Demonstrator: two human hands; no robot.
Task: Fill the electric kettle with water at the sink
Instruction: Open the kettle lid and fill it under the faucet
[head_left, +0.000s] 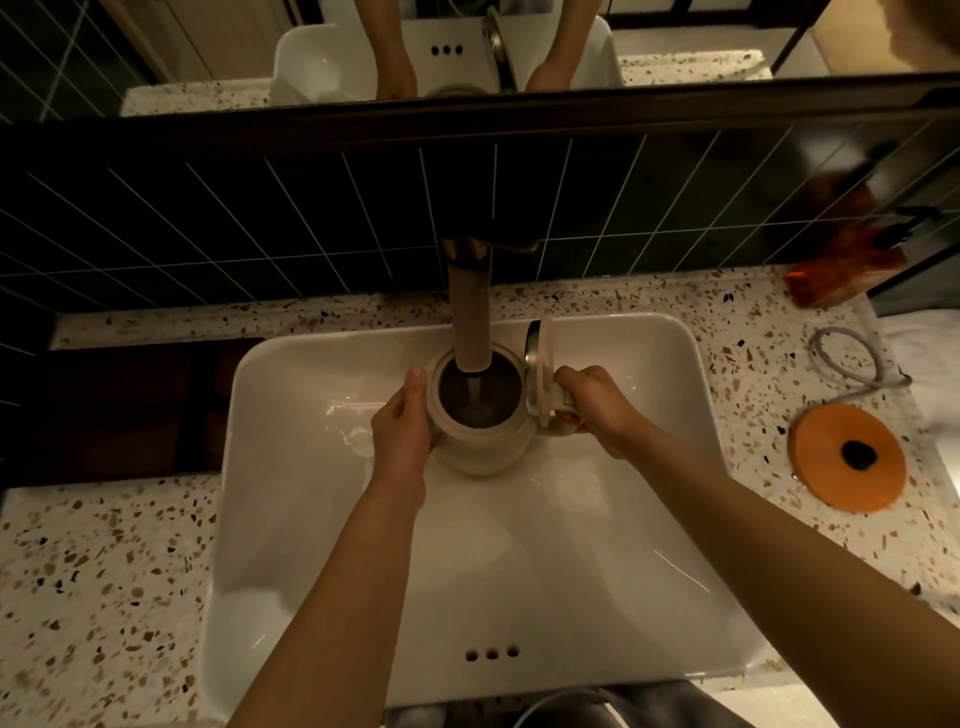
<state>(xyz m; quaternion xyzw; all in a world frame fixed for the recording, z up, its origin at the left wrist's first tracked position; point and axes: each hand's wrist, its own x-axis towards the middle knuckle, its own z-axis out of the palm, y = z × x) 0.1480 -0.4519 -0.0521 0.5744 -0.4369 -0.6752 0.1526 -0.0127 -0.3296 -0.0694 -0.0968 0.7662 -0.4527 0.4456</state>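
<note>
I see the kettle (483, 441) held upright inside the sink (675, 364), directly under the tap (470, 312). The kettle is a rounded, cream-coloured body with a matte look; its round mouth is open and dark inside. A thin stream of water (475, 392) falls from the tap's flat end into the mouth. The lid (540, 374) stands hinged up on the right side, showing a shiny metal inner face and a pale outer rim.

The left hand (402, 431) is wrapped against the kettle's left wall, thumb along the upper edge, fingers curled round the body. The right hand (597, 405) is clenched around the kettle's handle, just beside the raised lid.

The sink is a glossy white rectangular basin with rounded corners and three small holes in its near wall. It sits in a speckled terrazzo counter (104, 571). The tap is a flat, brushed, brownish spout coming from a wall of dark glossy tiles (260, 218) with pale grout.

On the counter to the right, well apart from the sink, lies the orange round base (847, 457) with a dark centre, its grey cord (852, 358) looped behind it.
</note>
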